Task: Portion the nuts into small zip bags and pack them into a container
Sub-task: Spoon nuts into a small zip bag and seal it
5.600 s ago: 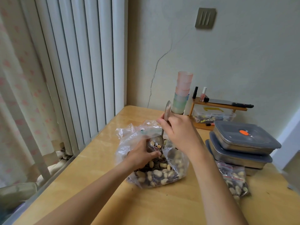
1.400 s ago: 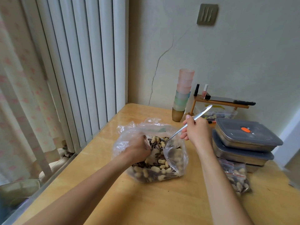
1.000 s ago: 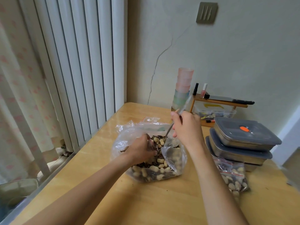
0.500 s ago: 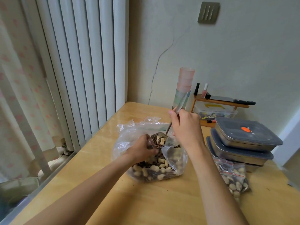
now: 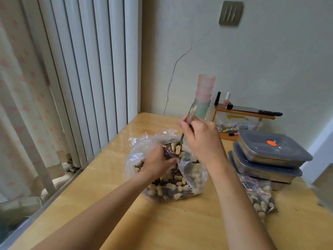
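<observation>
1. A large clear bag of nuts lies at the middle of the wooden worktop, its mouth open towards 12 o'clock.
2. The left hand reaches into that bag; its grip is curled round a small bag held at the mouth, with peanuts showing at the top.
3. The right hand is above and at 2 o'clock of the left; its grip is clamped on a metal spoon, handle slanting up towards 12 o'clock, bowl end down at the small bag's opening.
4. A filled zip bag lies flat at 3 o'clock of the large bag, just beside the right forearm.
5. Stacked lidded metal containers stand at 2 o'clock, the zip bag's far end touching the lowest one.
6. A stack of plastic cups stands at 12 o'clock near the wall, beside a small wooden shelf carrying a knife and bottles.
</observation>
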Motion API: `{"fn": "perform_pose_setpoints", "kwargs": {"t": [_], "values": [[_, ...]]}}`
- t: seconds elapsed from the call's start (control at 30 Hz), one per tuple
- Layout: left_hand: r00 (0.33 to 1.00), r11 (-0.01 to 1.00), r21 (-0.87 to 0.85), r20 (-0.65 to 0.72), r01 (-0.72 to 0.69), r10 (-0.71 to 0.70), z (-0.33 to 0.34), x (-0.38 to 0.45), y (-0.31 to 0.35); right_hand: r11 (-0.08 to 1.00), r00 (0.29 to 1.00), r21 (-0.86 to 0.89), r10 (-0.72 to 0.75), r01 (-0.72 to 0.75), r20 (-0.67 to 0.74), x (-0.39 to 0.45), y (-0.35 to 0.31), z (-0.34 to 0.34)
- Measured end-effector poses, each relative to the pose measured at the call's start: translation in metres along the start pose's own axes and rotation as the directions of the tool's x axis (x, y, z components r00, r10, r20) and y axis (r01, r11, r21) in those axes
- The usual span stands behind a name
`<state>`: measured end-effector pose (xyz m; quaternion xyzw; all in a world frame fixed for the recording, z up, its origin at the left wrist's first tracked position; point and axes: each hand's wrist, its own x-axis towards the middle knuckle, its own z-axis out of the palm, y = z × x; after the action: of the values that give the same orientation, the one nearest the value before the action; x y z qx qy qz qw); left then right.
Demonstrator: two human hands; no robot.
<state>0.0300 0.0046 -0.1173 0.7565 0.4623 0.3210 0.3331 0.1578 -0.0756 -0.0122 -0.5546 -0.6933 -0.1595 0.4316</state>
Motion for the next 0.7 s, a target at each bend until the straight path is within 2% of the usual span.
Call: {"fn": "perform_pose_setpoints", "kwargs": {"t": [0.1,0.2,0.3,0.47,0.6,0.7], "values": [[1.0,1.0,-0.015,0.008,-0.01,0.01,0.002,-0.002,-0.002,0.999,0.999,-0.016,-0.043,0.043,0.015,0.0,0.0,0.0],[1.0,0.999,-0.033,0.015,-0.026,0.027,0.004,-0.004,-0.006,0.998,0.998,-0.033,-0.048,0.047,-0.028,0.0,-0.001,0.002],[1.0,0.999,-0.043,0.015,-0.011,0.012,0.004,-0.004,-0.008,0.998,0.996,-0.053,-0.027,0.023,-0.081,0.0,-0.002,0.002],[1.0,1.0,-0.019,0.014,0.016,-0.015,0.004,-0.004,-0.009,0.999,0.996,-0.042,0.021,-0.025,-0.091,-0.001,0.0,0.003],[0.998,0.997,-0.078,0.049,0.029,-0.025,0.004,-0.006,-0.012,0.997,0.989,-0.062,0.038,-0.048,-0.146,-0.001,0.001,0.004],[1.0,0.995,-0.098,0.005,0.029,-0.029,0.006,-0.006,-0.012,0.997,0.989,-0.063,0.034,-0.043,-0.146,-0.001,0.001,0.004]]}}
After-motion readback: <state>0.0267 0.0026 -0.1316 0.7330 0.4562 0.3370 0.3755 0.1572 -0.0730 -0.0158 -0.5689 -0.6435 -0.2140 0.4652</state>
